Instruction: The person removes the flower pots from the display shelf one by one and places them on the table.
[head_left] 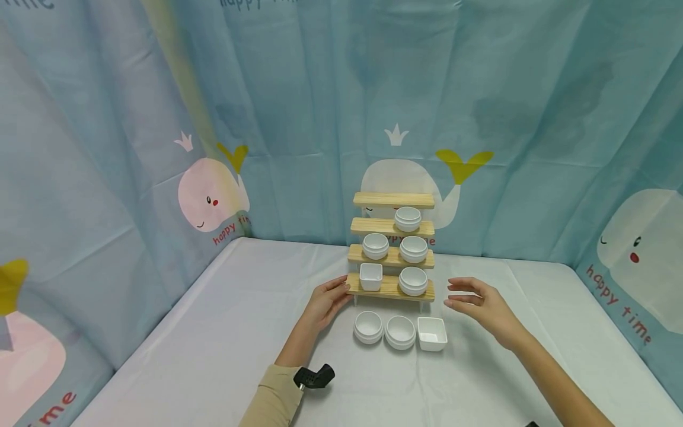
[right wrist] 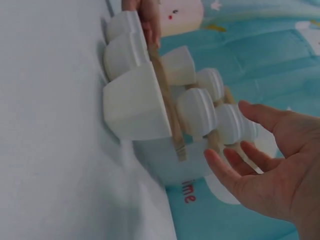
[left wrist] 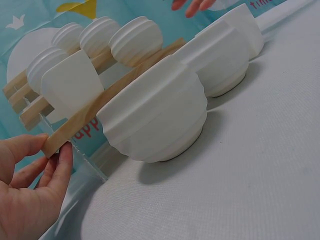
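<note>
**Left hand (head_left: 325,303) pinches tiered pale-wood stand (head_left: 393,257)**

It stands upright on the white-clothed worktop (head_left: 240,308), behind two round white bowls (head_left: 368,327) and one square white bowl (head_left: 432,334). The right hand (head_left: 485,307) hovers empty beside it. Likely step: adjusting the stand; next, the right hand should grip its opposite end.

Thumb and fingers of the left hand (left wrist: 31,197) pinch the near end of the lowest board (left wrist: 83,114) of a wooden rack (left wrist: 36,114). On it, a square white bowl (left wrist: 72,86) stands near that end, a round bowl (left wrist: 137,42) farther along. Three white bowls (left wrist: 160,112) line its front edge, on white cloth (left wrist: 260,145). The right hand's fingertips (left wrist: 192,7) show beyond.
</note>
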The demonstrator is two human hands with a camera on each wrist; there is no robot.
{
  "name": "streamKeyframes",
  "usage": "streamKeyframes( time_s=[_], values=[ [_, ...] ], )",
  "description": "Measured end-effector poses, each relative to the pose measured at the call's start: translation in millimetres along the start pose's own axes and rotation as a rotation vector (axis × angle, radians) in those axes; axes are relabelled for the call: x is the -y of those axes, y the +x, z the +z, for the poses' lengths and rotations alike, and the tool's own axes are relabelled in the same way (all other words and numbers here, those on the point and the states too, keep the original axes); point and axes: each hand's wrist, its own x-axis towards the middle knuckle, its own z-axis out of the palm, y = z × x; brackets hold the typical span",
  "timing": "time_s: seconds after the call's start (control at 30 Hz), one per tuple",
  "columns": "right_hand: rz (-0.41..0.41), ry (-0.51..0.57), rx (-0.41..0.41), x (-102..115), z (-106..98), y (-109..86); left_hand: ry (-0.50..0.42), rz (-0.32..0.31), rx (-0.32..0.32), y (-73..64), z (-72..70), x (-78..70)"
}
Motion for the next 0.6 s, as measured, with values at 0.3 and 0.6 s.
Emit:
streamKeyframes(
  time_s=[0.3, 0.6],
  values=[
    [-0.031, -0.027, -0.014, 11, -6, 9.7, 0.011, -0.001, 0.002, -0.9, 0.6, -0.6],
    [-0.029, -0.054, -0.036, 22, -10, 22.4, 0.006, 0.001, 0.004, -3.7, 1.2, -2.7]
  ],
)
